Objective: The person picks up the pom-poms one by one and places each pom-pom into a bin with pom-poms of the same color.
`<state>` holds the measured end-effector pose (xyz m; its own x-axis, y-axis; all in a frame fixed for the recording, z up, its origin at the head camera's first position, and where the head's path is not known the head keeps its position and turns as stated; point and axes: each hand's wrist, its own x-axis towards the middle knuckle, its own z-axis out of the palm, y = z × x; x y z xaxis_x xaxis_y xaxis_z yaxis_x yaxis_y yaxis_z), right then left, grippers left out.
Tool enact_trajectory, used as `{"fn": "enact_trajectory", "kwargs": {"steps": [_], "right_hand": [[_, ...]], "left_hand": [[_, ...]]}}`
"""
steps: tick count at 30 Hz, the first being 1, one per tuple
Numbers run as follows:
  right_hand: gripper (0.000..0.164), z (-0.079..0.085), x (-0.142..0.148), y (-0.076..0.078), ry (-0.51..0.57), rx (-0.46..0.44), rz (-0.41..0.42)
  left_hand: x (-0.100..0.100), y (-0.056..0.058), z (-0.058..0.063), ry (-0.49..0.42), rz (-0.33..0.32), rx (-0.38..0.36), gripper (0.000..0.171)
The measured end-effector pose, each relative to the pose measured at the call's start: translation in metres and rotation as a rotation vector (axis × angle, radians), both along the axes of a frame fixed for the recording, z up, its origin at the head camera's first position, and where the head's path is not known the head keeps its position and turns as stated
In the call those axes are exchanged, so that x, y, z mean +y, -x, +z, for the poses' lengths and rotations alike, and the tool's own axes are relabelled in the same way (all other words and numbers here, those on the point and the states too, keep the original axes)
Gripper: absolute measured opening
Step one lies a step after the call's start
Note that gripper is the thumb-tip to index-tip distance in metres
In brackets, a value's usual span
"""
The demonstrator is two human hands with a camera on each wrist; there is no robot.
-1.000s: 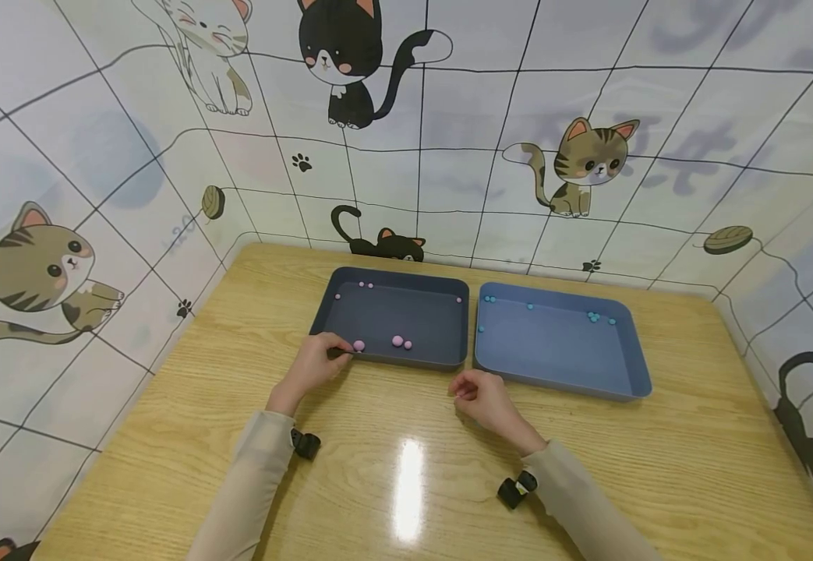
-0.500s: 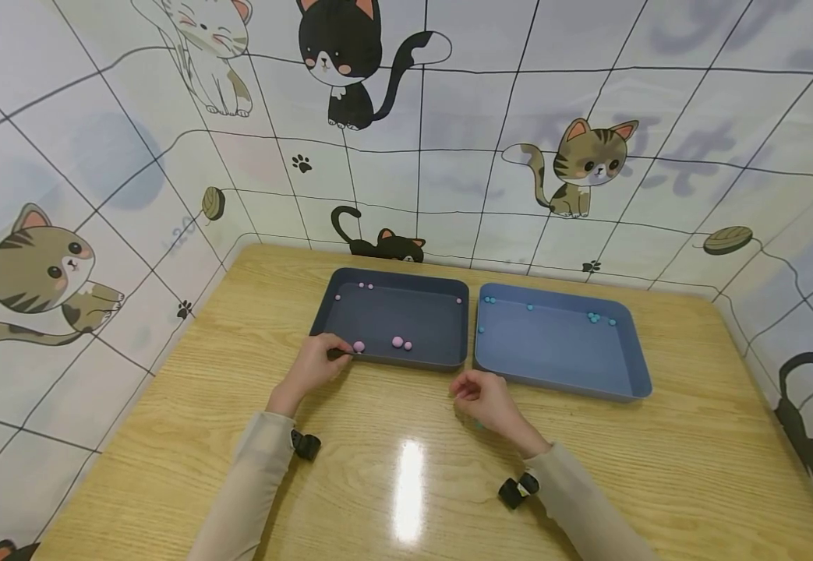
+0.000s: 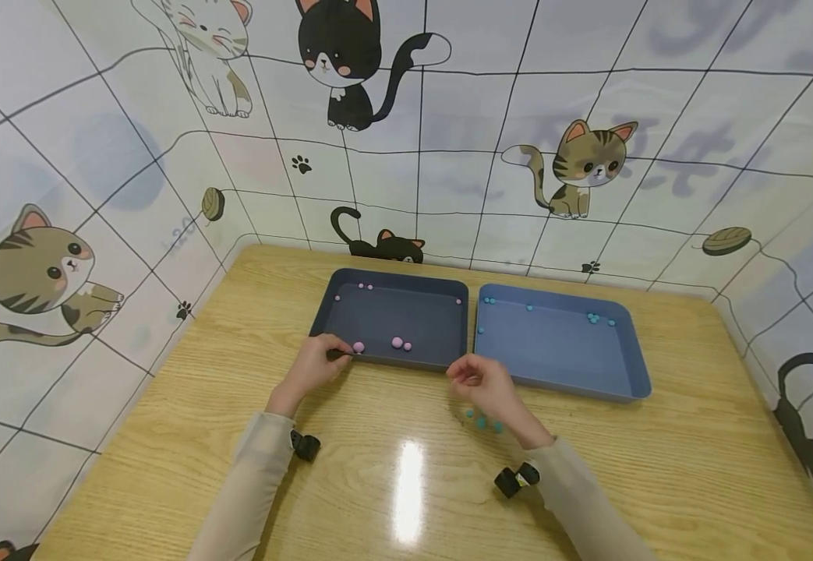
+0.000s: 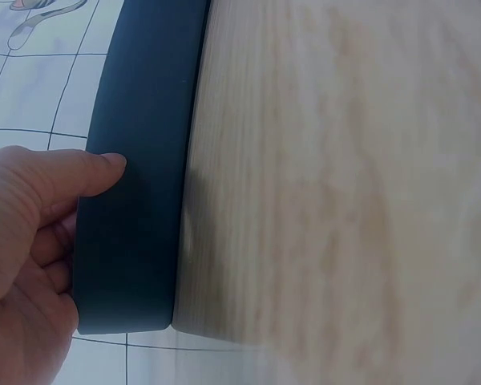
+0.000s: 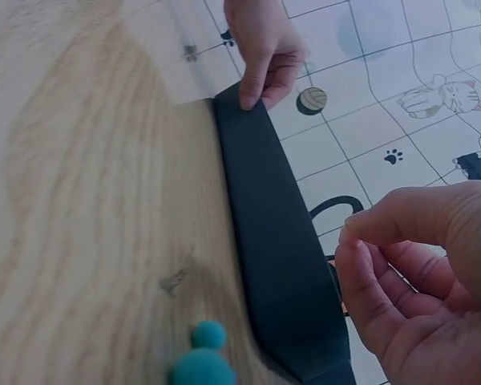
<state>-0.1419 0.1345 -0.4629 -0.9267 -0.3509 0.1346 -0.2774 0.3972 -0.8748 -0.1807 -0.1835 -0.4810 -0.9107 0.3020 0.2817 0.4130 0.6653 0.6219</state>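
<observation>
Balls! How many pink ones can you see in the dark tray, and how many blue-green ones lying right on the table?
Pink balls in the dark tray: 7
Blue-green balls on the table: 3
Total: 10 that I can see; others could be hidden.

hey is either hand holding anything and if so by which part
The left hand grips the dark tray by its near wall, close to the left corner. Whether the right hand pinches anything tiny can't be told.
</observation>
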Motion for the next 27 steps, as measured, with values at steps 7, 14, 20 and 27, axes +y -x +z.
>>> {"fn": "enact_trajectory", "kwargs": {"steps": [7, 14, 20, 27], "right_hand": [[0.012, 0.018, -0.007, 0.005, 0.017, -0.035, -0.023], [0.010, 0.050, -0.016, 0.004, 0.083, -0.077, -0.032], [0.012, 0.032, -0.014, 0.022, 0.105, -0.083, -0.059], [0.015, 0.029, -0.018, 0.034, 0.145, -0.074, -0.085]], "left_hand": [[-0.001, 0.000, -0.001, 0.001, 0.005, -0.003, 0.008], [0.000, 0.000, -0.001, 0.001, 0.009, 0.003, 0.007], [0.000, 0.000, 0.000, -0.002, 0.012, -0.006, 0.007], [0.000, 0.001, -0.001, 0.009, 0.011, -0.015, 0.008]]}}
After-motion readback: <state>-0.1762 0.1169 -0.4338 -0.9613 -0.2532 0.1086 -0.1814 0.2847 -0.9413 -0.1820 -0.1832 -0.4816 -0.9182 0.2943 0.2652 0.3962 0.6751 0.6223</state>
